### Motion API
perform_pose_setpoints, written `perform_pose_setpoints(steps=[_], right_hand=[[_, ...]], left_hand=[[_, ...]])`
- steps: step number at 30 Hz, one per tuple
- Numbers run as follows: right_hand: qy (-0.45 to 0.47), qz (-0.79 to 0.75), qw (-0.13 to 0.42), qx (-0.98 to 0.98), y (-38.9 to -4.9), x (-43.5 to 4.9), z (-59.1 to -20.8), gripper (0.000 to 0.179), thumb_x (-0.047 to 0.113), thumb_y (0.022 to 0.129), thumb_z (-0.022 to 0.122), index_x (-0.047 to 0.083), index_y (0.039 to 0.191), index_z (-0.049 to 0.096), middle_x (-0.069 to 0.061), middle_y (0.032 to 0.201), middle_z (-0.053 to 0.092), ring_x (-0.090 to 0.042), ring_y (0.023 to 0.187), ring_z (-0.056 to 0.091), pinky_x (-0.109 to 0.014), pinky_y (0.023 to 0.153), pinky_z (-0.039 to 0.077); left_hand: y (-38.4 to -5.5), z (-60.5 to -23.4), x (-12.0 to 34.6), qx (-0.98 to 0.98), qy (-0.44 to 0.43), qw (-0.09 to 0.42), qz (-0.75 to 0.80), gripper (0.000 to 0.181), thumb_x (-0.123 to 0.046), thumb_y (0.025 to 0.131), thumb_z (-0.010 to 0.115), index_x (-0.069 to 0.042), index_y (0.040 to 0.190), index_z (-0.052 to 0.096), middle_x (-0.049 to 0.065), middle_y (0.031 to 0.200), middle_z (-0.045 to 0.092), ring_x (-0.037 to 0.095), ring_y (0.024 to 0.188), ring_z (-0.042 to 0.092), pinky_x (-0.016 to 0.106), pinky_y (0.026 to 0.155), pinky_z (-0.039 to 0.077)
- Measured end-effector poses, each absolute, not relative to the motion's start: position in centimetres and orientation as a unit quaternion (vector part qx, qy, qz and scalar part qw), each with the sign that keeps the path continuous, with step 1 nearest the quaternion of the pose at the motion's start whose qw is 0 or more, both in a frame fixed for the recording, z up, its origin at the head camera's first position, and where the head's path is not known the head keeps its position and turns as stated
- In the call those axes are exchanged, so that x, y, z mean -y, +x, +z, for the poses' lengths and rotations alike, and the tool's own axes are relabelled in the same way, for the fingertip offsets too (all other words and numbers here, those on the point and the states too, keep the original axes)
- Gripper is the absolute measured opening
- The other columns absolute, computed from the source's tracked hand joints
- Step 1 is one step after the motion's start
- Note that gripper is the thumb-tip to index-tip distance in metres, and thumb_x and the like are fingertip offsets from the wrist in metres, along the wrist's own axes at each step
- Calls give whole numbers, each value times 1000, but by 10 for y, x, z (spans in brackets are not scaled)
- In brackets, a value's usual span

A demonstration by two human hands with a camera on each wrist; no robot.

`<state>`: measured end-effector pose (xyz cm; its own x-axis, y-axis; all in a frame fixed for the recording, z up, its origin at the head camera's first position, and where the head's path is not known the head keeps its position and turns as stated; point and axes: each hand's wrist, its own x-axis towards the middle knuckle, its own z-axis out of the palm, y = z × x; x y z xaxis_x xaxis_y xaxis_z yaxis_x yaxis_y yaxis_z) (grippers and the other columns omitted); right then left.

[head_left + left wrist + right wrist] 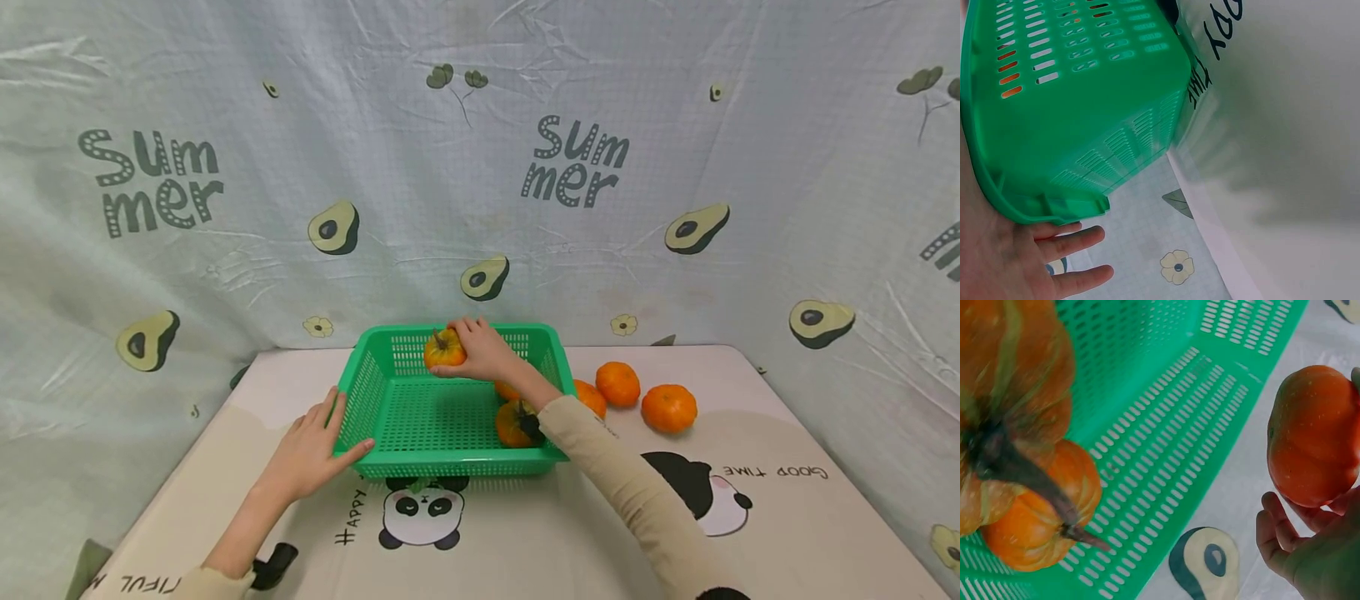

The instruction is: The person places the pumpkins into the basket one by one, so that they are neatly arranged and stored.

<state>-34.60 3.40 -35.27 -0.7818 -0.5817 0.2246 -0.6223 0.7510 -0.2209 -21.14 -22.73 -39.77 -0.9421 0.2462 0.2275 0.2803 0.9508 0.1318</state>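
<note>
My right hand (483, 350) holds a small orange pumpkin (442, 348) with a brown stem over the back part of a green plastic basket (450, 457). The right wrist view shows the same pumpkin (1313, 437) between thumb and fingers, beyond the basket's rim in that view. Inside the basket, at its right end, sit two more pumpkins; the nearer pumpkin (516, 425) has a dark stem, and the farther pumpkin (506, 390) is partly hidden by my forearm. My left hand (303, 450) rests along the basket's left rim with straight fingers, its thumb by the front corner.
Right of the basket, three orange pumpkins lie on the table: a partly covered pumpkin (591, 400) against the basket, another pumpkin (618, 384) behind and a third pumpkin (670, 408) farther right. A curtain (420, 167) printed with avocados hangs behind the panda-print tablecloth (510, 542).
</note>
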Motion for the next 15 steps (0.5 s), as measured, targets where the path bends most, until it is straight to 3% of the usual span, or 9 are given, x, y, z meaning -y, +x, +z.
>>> perform_pose_setpoints(steps=[7,15], right_hand=[[318,119,31,940,-356,-37,-362,69,59,76,56,13,125,42,-6,120,46,-23,101,41,-38,85,42],[290,40,-16,956,-366,-44,-372,80,64,72,56,20,135,34,-13,128,36,-27,110,34,-42,86,36]], left_hand=[[-210,-396,227,981,-137,107,-82,87,-56,84,46,10,136,25,30,142,23,45,123,35,55,96,34],[-212,-398,227,982,-137,104,-79,88,-57,84,45,10,137,24,29,143,21,45,123,35,54,96,34]])
